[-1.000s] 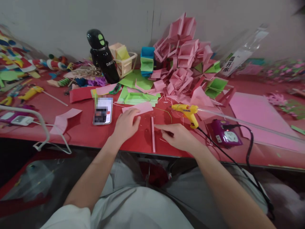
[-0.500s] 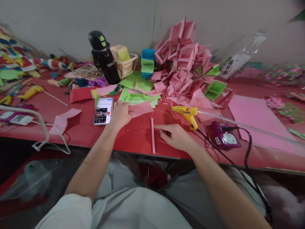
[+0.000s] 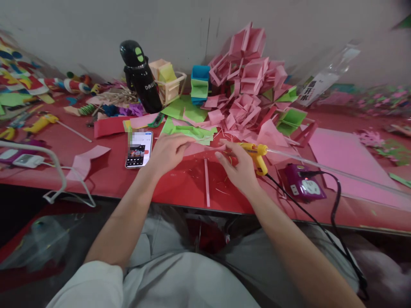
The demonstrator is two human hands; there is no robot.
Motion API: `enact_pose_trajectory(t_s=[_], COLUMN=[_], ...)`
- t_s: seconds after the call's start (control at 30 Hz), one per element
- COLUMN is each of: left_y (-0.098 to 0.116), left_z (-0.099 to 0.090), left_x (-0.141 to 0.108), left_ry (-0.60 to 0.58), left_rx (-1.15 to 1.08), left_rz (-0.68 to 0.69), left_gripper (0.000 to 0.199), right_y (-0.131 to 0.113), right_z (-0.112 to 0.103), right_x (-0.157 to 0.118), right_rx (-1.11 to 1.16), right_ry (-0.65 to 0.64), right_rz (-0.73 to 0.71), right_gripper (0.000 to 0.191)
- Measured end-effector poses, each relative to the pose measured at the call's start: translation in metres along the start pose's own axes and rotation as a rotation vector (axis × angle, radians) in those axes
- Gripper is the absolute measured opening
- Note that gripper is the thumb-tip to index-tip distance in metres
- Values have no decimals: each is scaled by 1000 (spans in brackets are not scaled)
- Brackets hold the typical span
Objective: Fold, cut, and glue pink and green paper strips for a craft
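Observation:
A pink paper piece (image 3: pixel 203 148) stretches between my two hands, slightly curved and lifted off the table. My left hand (image 3: pixel 170 153) grips its left end between thumb and fingers. At the other end, my right hand (image 3: pixel 238 166) has the paper's edge between its fingertips and thumb. Below them a narrow folded pink paper strip (image 3: pixel 207 183) lies lengthwise on the red table (image 3: pixel 180 188). The yellow glue gun (image 3: pixel 259 156) rests just behind my right hand, which covers its nozzle.
A phone (image 3: pixel 139 149) lies left of my left hand. A black bottle (image 3: pixel 141 79) stands behind it. Folded pink paper boxes (image 3: pixel 245 79) are heaped at the back. To the right are a purple power socket (image 3: pixel 304 182) with a black cord and pink sheets (image 3: pixel 349 160).
My right hand has moved up and away from the narrow strip to the pink paper's right end. My left hand has shifted slightly right, and the paper is now raised between both hands.

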State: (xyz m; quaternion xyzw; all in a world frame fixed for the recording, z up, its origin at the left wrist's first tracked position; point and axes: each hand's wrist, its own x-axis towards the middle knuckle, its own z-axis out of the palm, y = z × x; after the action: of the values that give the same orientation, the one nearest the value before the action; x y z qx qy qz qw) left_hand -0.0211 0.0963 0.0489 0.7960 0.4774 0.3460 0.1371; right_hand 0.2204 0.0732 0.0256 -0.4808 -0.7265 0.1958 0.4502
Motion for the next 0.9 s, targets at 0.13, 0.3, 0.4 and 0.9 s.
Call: enact_pose_trajectory(t_s=[0.13,0.3,0.4,0.9], left_y=[-4,-16,-18,-20], left_z=[9,22,25,39], left_x=[4,1,-7,-12], left_ry=[104,56,-7,-136], left_rx=[-376,-556,-598,-965], left_rz=[-143,-262,-281,-507], left_gripper=[20,17,20,37], right_y=[3,18,28,44], right_z=[2,7,8,15], right_x=[0,0,-1,-6], right_rx=[308,602,655,675], right_ry=[52,-7,-18,5], right_rz=[203,359,416,359], right_gripper=[25,29,29,17])
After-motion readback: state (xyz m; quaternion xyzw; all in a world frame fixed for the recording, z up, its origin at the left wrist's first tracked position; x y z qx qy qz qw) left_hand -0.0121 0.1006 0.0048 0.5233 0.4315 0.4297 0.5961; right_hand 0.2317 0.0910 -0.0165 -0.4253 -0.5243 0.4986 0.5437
